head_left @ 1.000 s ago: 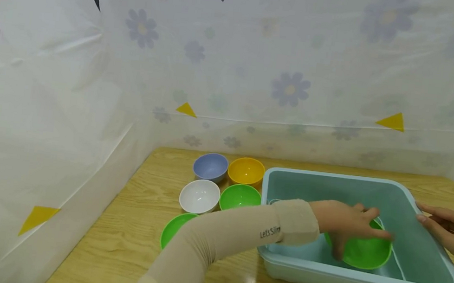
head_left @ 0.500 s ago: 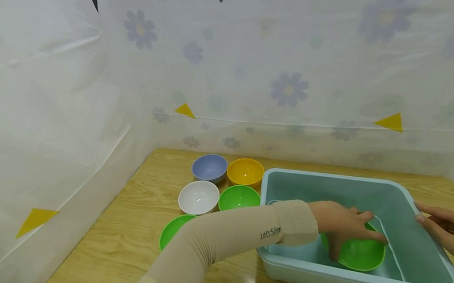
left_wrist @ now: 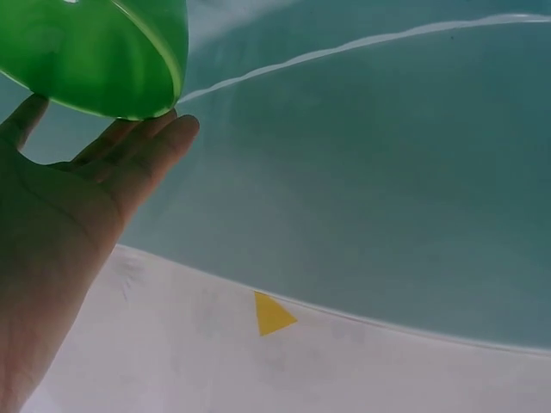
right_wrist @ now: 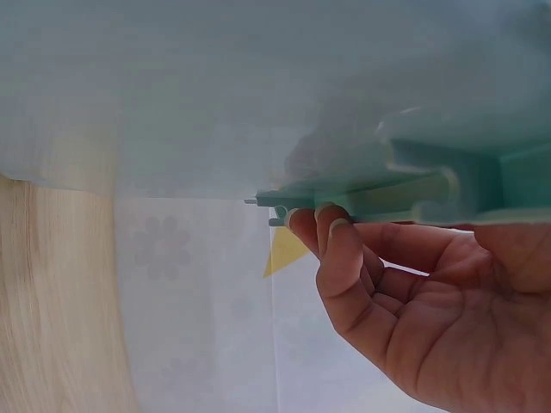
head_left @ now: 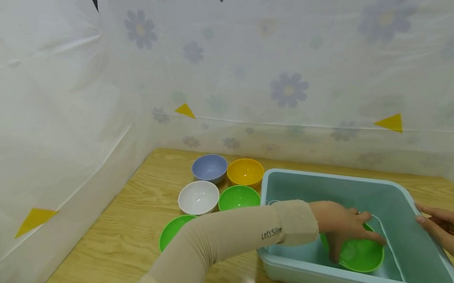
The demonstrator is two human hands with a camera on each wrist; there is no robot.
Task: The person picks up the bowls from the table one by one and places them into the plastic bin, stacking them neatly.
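Note:
A green bowl sits low inside the light blue plastic tub, near its front wall. My left hand reaches into the tub and grips the bowl, thumb on the near side and fingers over the far rim. In the left wrist view the green bowl lies against my left hand, with the tub's wall behind. My right hand holds the tub's right rim. In the right wrist view my right hand has its fingers hooked under that rim.
Left of the tub on the wooden table stand a blue-grey bowl, a yellow bowl, a white bowl and a green bowl. Another green bowl is partly behind my sleeve. Flowered plastic sheeting walls the left and back.
My left hand has lowered the green bowl deeper into the tub and a little to the left. The right hand has stayed on the rim.

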